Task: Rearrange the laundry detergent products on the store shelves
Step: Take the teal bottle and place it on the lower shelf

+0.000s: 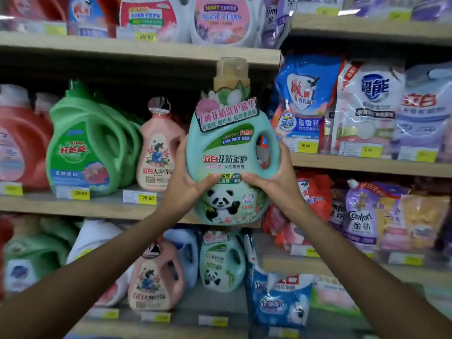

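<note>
A large teal detergent bottle (230, 143) with a panda label and a tan cap is held upright in front of the middle shelf (102, 204). My left hand (189, 182) grips its left side and my right hand (274, 177) grips its right side below the handle, thumbs on the front label. To its left on that shelf stand a pink bottle (159, 152) and green bottles (85, 145).
The top shelf (137, 48) carries white and red bottles. Refill pouches (367, 106) fill the right-hand shelves. On the lower shelf stand a smaller panda bottle (221, 260), a pink bottle (155, 277) and blue pouches (278, 299). Yellow price tags line the shelf edges.
</note>
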The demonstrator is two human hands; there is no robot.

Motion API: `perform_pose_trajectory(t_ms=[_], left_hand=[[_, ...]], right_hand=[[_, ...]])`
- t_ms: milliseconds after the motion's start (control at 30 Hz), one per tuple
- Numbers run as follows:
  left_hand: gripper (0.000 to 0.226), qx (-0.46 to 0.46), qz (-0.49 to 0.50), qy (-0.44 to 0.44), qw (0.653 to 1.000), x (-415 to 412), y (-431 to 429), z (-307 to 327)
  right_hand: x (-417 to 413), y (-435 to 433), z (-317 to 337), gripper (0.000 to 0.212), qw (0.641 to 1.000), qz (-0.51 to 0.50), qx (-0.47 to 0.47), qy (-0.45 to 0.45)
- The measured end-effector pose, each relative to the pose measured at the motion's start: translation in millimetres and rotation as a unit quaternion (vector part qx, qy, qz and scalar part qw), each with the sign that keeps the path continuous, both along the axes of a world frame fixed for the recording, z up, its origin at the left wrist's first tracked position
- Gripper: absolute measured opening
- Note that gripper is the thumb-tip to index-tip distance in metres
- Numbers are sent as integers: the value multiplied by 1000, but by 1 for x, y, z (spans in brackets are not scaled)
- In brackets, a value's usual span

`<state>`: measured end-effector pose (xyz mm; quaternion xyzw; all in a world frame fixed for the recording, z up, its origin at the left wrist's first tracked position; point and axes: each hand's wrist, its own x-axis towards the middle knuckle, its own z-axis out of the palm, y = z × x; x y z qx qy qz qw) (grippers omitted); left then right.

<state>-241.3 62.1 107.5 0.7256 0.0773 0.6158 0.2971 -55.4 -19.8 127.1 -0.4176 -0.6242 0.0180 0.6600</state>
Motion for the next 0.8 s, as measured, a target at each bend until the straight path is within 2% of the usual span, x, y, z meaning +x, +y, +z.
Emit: perform_pose_trajectory(t_ms=[133, 200, 267, 400, 567, 667, 800], left_hand=[[83, -8, -14, 25, 1000, 2, -33, -31], [82, -14, -14, 36, 999, 2, -44, -53], [80, -35, -10, 52, 998, 2, -53, -76], [77, -87, -25, 85, 992, 0, -60, -123], [87, -105, -3, 143, 984, 0, -37, -181], [88, -149, -4, 184, 972, 0, -16, -214], [82, -187, -28, 215, 958, 1, 14, -248]], right_hand=[[3, -26, -40, 85, 998, 30, -37, 40], [6, -36, -64, 85, 997, 29, -61, 48], [8, -45, -88, 84, 995, 20, -88, 49], [12, -52, -135, 99, 989, 3, -140, 39], [15, -43, -188, 90, 981, -22, -190, 12], [17, -27, -218, 90, 976, -30, -216, 13], [13, 1, -261, 104, 962, -52, -267, 40]])
